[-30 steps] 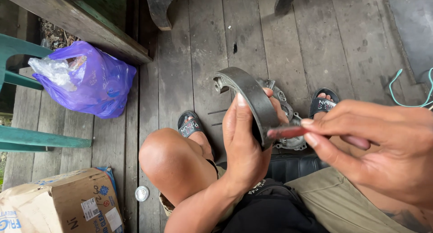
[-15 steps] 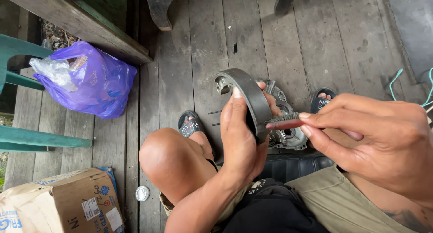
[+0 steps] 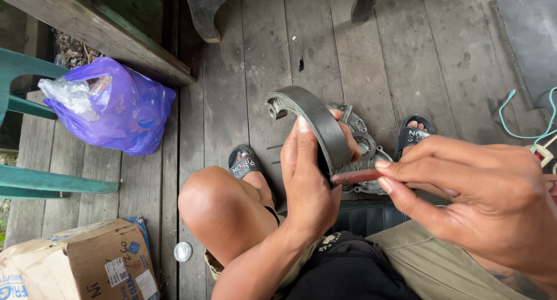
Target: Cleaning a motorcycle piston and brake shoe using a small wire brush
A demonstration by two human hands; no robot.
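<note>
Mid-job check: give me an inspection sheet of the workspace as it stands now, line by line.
Surface: weathered wooden plank floor.
Job's things: curved brake shoe; small red-handled brush with bristles against its lining; metal engine cover on the floor behind.
Clutter: purple plastic bag, cardboard box, small round metal cap.
Grips: left hand holds the brake shoe; right hand pinches the brush.
Cables: green cord at right.
Surroundings: green plastic chair, sandalled feet.

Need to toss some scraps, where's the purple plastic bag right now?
The purple plastic bag sits upper left on the wooden deck, beside the green chair.
</note>
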